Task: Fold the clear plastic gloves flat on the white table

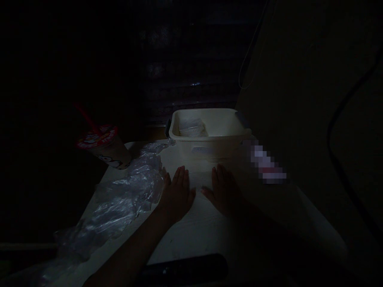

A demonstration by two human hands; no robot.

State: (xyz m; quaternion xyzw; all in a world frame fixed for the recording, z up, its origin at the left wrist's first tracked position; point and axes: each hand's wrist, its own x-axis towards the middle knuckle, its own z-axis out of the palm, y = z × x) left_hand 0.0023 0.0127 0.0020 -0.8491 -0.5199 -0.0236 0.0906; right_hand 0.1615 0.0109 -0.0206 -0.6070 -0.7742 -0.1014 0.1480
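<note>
In the dim head view, my left hand (pixel 177 194) lies flat on the white table (pixel 185 235), fingers stretched forward and thumb out, with nothing in it. Its outer side is close to a heap of clear plastic wrapping (pixel 119 203). To its right, my right hand (pixel 224 191) also rests flat and empty, thumb pointing towards the left one; the two are apart. Just beyond the fingertips stands a white plastic bin (pixel 209 145) with dark side handles. A clear plastic packet (pixel 192 127) lies inside it, at the left.
A cup with a red lid and straw (pixel 103 147) stands at the table's back left. A blurred pale item (pixel 267 165) lies right of the bin. Near the front edge is a dark long object (pixel 185 269). A dark cable (pixel 338 159) hangs at the right.
</note>
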